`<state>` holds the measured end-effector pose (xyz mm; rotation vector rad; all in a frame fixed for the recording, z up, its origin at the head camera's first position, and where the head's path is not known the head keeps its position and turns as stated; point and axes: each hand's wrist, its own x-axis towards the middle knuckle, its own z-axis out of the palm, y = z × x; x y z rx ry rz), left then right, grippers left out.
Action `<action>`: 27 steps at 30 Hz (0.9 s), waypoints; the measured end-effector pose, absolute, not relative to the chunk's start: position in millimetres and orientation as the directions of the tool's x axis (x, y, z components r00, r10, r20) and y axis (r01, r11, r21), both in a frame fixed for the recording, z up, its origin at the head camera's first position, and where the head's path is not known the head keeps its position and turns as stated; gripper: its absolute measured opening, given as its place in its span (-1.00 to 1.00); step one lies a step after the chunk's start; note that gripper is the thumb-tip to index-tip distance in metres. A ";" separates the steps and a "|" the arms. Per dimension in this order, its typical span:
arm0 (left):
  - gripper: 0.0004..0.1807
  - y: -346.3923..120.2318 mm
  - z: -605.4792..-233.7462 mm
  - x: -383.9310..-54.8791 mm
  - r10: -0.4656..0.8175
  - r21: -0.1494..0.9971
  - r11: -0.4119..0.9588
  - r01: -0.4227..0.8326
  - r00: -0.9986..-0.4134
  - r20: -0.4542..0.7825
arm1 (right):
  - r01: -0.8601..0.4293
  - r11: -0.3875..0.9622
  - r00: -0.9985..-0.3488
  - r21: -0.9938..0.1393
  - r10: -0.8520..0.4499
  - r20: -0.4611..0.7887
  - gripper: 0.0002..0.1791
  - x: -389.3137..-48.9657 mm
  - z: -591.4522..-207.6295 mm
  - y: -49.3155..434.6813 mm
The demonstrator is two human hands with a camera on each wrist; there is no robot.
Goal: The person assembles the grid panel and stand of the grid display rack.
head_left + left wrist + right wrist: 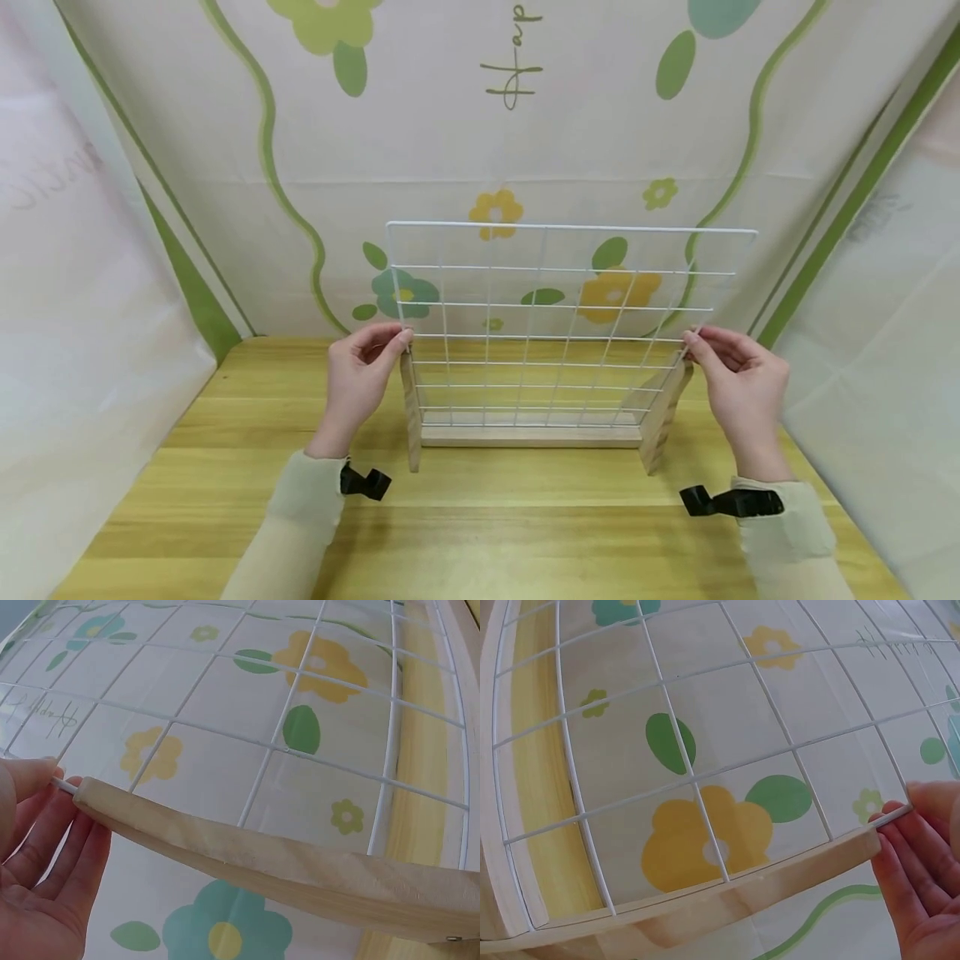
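A white wire grid panel (570, 227) stands in a wooden stand that has a base bar (525, 437) and two side pieces. My left hand (360, 371) pinches the panel's left edge wire between thumb and fingers, just above the top of the left side piece (412, 412). On the opposite edge my right hand (742, 387) pinches the wire above the right side piece (664, 421). Both wrist views show the fingertips on the wire, close to the rounded end of each wooden side piece (270, 855). The panel's lower edge meets the base bar.
The stand rests on a yellowish wooden table (495, 542). Behind it hangs a pale cloth (420, 133) with printed flowers and lettering. More cloth walls (97, 292) flank the table left and right. Black camera mounts (731, 502) sit on both wrists.
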<state>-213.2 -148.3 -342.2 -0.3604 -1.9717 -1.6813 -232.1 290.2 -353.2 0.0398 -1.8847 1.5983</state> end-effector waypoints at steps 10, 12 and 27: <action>-0.88 -148.1 -346.4 -215.9 -0.150 0.818 0.166 0.551 -0.806 0.573 | -0.436 0.302 -0.767 -0.848 0.367 0.526 -0.75 -230.7 -354.3 286.4; -0.88 -149.8 -347.1 -217.5 -0.149 0.813 0.163 0.559 -0.801 0.581 | -0.439 0.314 -0.764 -0.842 0.362 0.534 -0.74 -231.0 -354.3 285.5; -0.77 -172.7 -369.7 -230.0 -0.115 0.833 0.198 0.517 -0.831 0.544 | -0.463 0.261 -0.788 -0.847 0.316 0.529 -0.70 -230.8 -355.3 288.1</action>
